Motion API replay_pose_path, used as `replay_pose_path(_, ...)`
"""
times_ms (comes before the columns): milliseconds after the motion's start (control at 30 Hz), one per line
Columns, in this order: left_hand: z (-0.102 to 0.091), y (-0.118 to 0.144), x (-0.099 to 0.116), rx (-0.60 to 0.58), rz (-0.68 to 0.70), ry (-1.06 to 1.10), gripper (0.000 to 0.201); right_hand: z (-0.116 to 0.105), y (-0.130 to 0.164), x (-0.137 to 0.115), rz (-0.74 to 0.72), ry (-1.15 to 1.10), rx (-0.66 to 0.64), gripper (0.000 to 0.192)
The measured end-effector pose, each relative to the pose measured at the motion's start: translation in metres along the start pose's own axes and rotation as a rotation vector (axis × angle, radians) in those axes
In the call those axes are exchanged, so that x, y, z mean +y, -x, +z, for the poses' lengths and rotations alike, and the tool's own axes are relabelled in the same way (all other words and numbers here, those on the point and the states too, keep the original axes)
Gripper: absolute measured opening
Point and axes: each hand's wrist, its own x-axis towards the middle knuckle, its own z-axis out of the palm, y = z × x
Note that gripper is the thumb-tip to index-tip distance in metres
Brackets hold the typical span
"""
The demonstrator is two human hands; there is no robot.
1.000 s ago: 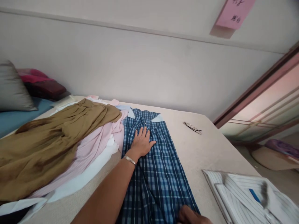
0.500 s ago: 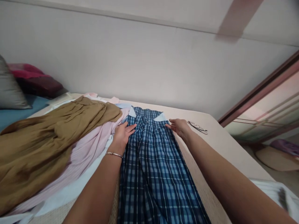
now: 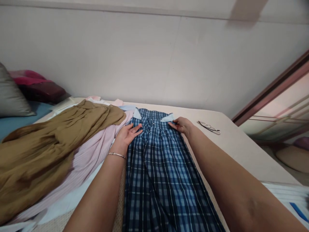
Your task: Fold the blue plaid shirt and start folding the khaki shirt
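Plaid garment laid out | left hand: fingers spread at waist | right hand: opposite edge (cannot tell if pinching)

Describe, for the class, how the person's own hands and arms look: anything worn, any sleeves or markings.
The left hand wears no glove, and a thin, silver-coloured bracelet circles its wrist. The right hand is also ungloved, with no bracelet visible. No sleeve shows on the visible part of the left arm or right arm.
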Motion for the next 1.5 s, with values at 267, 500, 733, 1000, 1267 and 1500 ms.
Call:
replay_pose_path(267,0.02,0.007,-0.019,-0.039,-0.061,0.019,0.008,0.011,0.005,0.016,0.135,-0.269,0.104,0.034)
replay_pose_path(500,0.013,-0.001,-0.025,0.004,0.0,-0.074,0.014,0.009,0.024,0.014,0.056,-0.341,0.038,0.026)
replay_pose_path(733,0.001,0.007,0.004,0.139,0.055,-0.475,0.034,-0.038,0.077,0.022,-0.333,-0.038,-0.456,0.006)
replay_pose_path(1000,-0.022,0.017,0.012,-0.089,0.14,-0.854,0.04,-0.072,0.1,0.023,-0.302,0.316,-0.518,0.023)
replay_pose_path(1267,-0.026,0.02,0.017,-0.156,0.156,-0.922,0.031,-0.057,0.101,0.037,-0.245,0.189,-0.342,0.03)
replay_pose_path(1500,-0.025,0.021,0.017,-0.173,0.14,-0.825,0.048,-0.055,0.102,0.04,-0.189,-0.164,-0.284,0.033)
